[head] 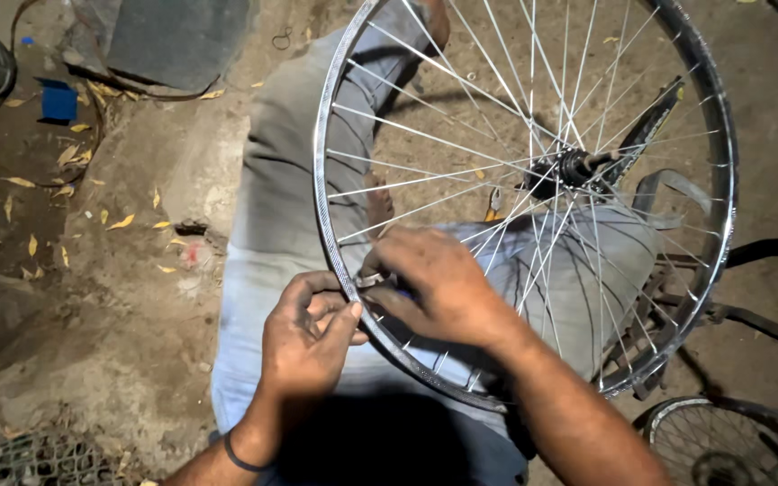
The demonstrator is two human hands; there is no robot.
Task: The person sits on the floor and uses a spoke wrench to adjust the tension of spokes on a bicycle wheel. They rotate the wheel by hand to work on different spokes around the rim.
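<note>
The big shiny silver bike wheel with thin metal spokes [533, 189] lies across the person's lap, on light grey trousers [272, 234]. It looks hard and stiff at the rim, but the spokes are thin and could bend if pushed. It is likely light enough to turn with two hands. The rim looks smooth and may slip, so the best place to hold is the rim itself, not the spokes.

The left hand [308, 337] curls around the rim from outside, with the thumb pressed on the rim's edge. Its fingers are closed on the rim. The right hand [434, 288] reaches in among the spokes, just beside the left thumb. Its fingers pinch something small and silver at the rim; I cannot tell what it is.

Far from the fingers, in the middle of the wheel, sits the dark hub [574, 166]. Beyond the right arm, a second small wheel [731, 441] rests on the dirt ground [119, 306]. Yellow dry leaves [119, 222] lie well away from the left hand.
</note>
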